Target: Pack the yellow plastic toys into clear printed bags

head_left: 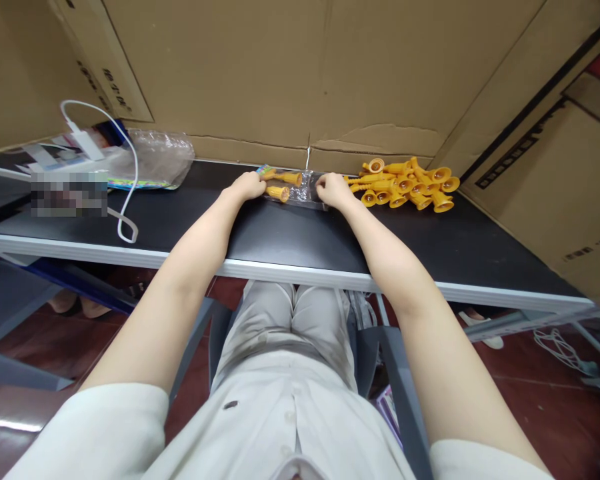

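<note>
A clear plastic bag (307,190) lies at the back of the black table, stretched between my two hands. Inside it are yellow trumpet-shaped toys (279,193) and a bit of colourful card. My left hand (249,187) is closed on the bag's left end, by the card. At the other end the fingers of my right hand (335,191) pinch the clear plastic. Just right of that hand sits a pile of loose yellow trumpet-shaped toys (405,185), their flared ends mostly facing right.
Empty-looking clear bags with colourful card (163,157) lie at the left, beside a white cable (136,160) with a plug. Cardboard sheets (300,73) stand upright behind the table (300,240) and at its right. Its front edge has a pale metal strip.
</note>
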The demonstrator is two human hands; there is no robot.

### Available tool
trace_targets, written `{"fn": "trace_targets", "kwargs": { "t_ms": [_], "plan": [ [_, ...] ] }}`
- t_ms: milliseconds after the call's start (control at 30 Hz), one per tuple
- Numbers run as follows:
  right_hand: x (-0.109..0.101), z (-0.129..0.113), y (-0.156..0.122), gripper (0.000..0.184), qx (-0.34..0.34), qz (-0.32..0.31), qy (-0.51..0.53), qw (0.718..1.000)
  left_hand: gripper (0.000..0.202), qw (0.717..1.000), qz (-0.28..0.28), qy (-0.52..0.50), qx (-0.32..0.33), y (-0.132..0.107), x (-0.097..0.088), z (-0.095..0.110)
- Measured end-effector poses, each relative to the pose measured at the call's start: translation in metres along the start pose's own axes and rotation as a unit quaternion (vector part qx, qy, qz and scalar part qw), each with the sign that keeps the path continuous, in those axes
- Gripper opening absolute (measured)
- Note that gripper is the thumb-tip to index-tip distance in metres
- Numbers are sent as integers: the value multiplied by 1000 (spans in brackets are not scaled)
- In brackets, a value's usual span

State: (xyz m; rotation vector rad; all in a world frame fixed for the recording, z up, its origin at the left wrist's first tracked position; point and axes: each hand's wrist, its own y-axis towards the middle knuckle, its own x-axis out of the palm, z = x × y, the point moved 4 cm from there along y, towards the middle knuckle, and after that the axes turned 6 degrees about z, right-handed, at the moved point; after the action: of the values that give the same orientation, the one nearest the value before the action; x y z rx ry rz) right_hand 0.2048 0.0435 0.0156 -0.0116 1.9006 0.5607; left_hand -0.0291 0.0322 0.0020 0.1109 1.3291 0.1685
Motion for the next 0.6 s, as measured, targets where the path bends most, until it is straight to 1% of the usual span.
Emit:
{"fn": "trace_targets", "kwargs": {
  "t_ms": [67,133,233,300,367,500,533,600],
  "plan": [
    [-13,13,1,42,36,39,-30,998,56,999,7,-9,-37,2,-2,-7],
    [-22,29,2,47,60,64,-45,995,56,997,19,-17,-74,2,-4,-14],
    [-25,53,2,52,83,66,-75,992,58,993,44,-23,-107,1,-7,-21],
    [-24,62,1,52,91,54,-97,990,60,992,53,-25,-115,2,-7,-23],
    [-21,66,0,53,95,41,-118,988,60,992,61,-24,-104,3,-4,-24],
    [-16,62,0,56,109,3,-167,980,60,994,101,-29,-37,8,2,-26],
    [-15,61,0,56,115,-2,-179,977,60,994,101,-33,-21,10,5,-27],
    [-15,61,1,56,124,-1,-194,973,61,996,84,-32,6,15,11,-30]
  ]
}}
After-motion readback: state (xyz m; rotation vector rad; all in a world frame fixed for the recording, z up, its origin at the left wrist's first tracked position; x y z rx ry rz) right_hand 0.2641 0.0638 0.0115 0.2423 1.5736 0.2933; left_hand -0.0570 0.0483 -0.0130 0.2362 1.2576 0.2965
